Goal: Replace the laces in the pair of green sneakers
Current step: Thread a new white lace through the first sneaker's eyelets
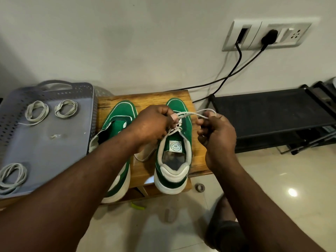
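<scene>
A small wooden stool (145,99) carries the two green sneakers side by side, toes toward the far wall: the left sneaker (120,113) and the right sneaker (174,160), heels overhanging its near edge. On the tiled floor (272,179) just beside it lie a small dark ring (199,187) and a lime-green scrap (138,206).

Both bare forearms reach forward and converge, the left hand (152,122) curled with thumb and fingers pinching a white lace (209,110), the right hand (218,133) pinching the same lace between curled fingertips.
</scene>
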A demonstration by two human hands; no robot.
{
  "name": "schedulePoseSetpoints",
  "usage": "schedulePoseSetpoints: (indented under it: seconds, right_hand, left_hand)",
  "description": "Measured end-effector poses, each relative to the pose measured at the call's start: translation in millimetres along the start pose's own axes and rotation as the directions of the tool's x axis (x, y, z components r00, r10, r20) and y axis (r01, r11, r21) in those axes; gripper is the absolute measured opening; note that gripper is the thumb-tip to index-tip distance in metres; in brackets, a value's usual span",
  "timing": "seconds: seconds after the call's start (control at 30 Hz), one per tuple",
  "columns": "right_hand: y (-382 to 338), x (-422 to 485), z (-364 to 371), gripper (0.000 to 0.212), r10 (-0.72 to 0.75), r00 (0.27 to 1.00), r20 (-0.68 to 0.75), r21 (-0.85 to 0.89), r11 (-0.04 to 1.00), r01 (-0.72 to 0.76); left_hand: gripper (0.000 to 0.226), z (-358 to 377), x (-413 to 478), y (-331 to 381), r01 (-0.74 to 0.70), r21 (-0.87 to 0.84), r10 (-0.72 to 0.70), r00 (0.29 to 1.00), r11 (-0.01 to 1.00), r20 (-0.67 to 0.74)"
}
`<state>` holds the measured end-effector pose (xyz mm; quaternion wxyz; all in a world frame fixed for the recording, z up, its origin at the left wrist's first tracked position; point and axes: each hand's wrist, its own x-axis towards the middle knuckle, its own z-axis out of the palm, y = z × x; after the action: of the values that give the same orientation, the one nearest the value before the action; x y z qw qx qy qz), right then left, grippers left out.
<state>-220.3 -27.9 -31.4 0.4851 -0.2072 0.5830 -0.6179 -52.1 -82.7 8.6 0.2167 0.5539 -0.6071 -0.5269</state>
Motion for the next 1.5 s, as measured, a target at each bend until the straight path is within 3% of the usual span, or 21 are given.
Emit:
schedulePoseSetpoints:
  seconds: [0.03, 0.1, 0.17, 0.23, 0.47, 0.63, 0.77, 0.97, 1.03, 1.17, 1.33, 1.5]
  right_hand:
    - [3, -2, 2, 0.015, -0.002, 0.998, 0.068, -0.078, 0.997, 0.007]
    - [11, -6, 2, 0.033, -0.045, 0.975, 0.22, -0.293, 0.95, 0.11]
    - [17, -9, 2, 0.057, -0.142, 0.938, 0.315, -0.609, 0.728, 0.315]
    - [20, -11, 3, 0.066, -0.207, 0.913, 0.351, -0.757, 0.511, 0.406]
    - [25, -10, 5, 0.058, -0.299, 0.913, 0.276, -0.813, 0.434, 0.388]
    - [28, -12, 6, 0.046, -0.348, 0.906, 0.242, -0.819, 0.427, 0.383]
    - [27, -12, 3, 0.035, -0.386, 0.888, 0.248, -0.827, 0.393, 0.402]
    - [26, -12, 1, 0.036, -0.382, 0.887, 0.258, -0.818, 0.402, 0.411]
    - [25, -11, 2, 0.038, -0.37, 0.893, 0.256, -0.815, 0.414, 0.405]
    - [25, -10, 4, 0.042, -0.361, 0.888, 0.284, -0.807, 0.409, 0.425]
    - [26, -8, 3, 0.035, -0.407, 0.82, 0.404, -0.792, 0.293, 0.535]
    - [27, -7, 4, 0.021, -0.489, 0.749, 0.447, -0.785, 0.188, 0.591]
  left_hand:
    - [0.014, -2, 1, 0, 0.007, -0.049, -0.008, 1.0, 0.999, -0.021]
    - [0.012, -4, 4, -1, 0.007, -0.067, -0.012, 0.998, 0.998, -0.065]
    - [0.012, -5, 5, -2, 0.006, -0.041, -0.01, 0.994, 0.999, -0.108]
    - [0.014, -5, 6, -3, 0.007, -0.027, -0.011, 0.99, 1.0, -0.142]
    - [0.018, -4, 2, 1, 0.016, -0.053, -0.025, 0.987, 0.998, -0.159]
    - [0.018, -4, -3, 5, -0.037, 0.091, 0.049, 0.989, 0.995, -0.14]
    - [0.015, -5, -7, 9, -0.031, -0.024, 0.029, 0.995, 0.999, -0.093]
    - [0.015, -10, -12, 14, 0.029, -0.197, -0.022, 0.999, 0.98, 0.041]
    - [0.021, -12, -10, 14, 0.007, -0.133, -0.004, 1.0, 0.991, 0.016]
    - [0.019, -13, -6, 8, -0.18, 0.222, 0.199, 0.978, 0.958, -0.067]
    - [0.008, -12, -7, 3, -0.178, 0.403, 0.153, 0.984, 0.898, 0.094]
    - [0.007, -6, -7, -2, -0.214, 0.568, 0.223, 0.973, 0.795, 0.055]
